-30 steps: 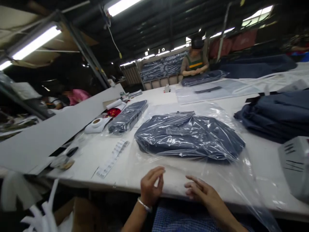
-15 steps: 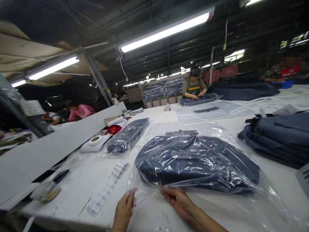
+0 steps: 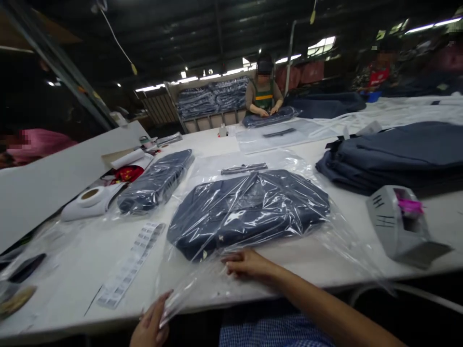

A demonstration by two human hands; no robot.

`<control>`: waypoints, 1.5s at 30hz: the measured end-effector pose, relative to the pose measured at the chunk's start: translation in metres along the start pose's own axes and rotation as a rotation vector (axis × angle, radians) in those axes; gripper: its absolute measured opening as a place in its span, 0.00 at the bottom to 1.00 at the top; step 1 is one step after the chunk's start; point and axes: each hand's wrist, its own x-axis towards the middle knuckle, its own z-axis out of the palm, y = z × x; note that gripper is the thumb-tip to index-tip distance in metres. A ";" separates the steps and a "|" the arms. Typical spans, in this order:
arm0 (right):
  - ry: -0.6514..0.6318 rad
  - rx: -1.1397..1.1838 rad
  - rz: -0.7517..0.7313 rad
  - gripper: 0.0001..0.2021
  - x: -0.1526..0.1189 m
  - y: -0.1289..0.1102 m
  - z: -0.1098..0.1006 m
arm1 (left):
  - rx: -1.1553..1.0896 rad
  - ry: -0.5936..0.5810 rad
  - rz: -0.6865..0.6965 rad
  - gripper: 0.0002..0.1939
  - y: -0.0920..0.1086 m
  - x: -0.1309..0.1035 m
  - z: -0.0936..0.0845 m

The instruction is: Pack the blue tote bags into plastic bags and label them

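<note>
A dark blue fabric bundle [image 3: 249, 207] lies inside a large clear plastic bag [image 3: 188, 284] on the table in front of me. My left hand [image 3: 154, 320], at the table's front edge, pinches a gathered corner of the plastic and pulls it taut toward me. At the front side of the bundle, my right hand [image 3: 248, 265] has its fingers bent together on the plastic near the bag's mouth. A grey strip [image 3: 244, 168] shows just behind the bundle.
Left of it are a second wrapped bundle [image 3: 157, 180], a label sheet [image 3: 130, 265] and a tape roll [image 3: 89, 195]. To the right are a stack of dark blue fabric pieces [image 3: 394, 154] and a grey dispenser [image 3: 394, 224]. A co-worker [image 3: 264, 94] works across the white table [image 3: 79, 255].
My left hand has drawn the plastic corner down toward me, past the table edge. My right hand remains by the bundle's front. The view has turned right and down, showing the grey dispenser.
</note>
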 end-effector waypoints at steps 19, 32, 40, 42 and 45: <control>0.511 -0.794 -0.365 0.14 -0.063 -0.004 -0.069 | 0.911 -0.300 1.234 0.14 0.015 -0.045 0.143; 0.495 0.151 -0.354 0.17 -0.047 -0.065 -0.047 | 1.050 -0.395 1.281 0.10 0.034 -0.016 0.176; 0.259 -0.942 -0.532 0.28 -0.086 -0.057 -0.080 | 1.005 -0.785 1.083 0.09 0.039 -0.037 0.110; 0.181 -1.094 -0.444 0.38 -0.099 -0.030 -0.093 | 0.991 -0.794 1.014 0.10 0.034 -0.037 0.099; 0.324 -1.219 -0.395 0.33 -0.109 0.001 -0.115 | 0.962 -0.776 0.964 0.10 0.026 -0.036 0.094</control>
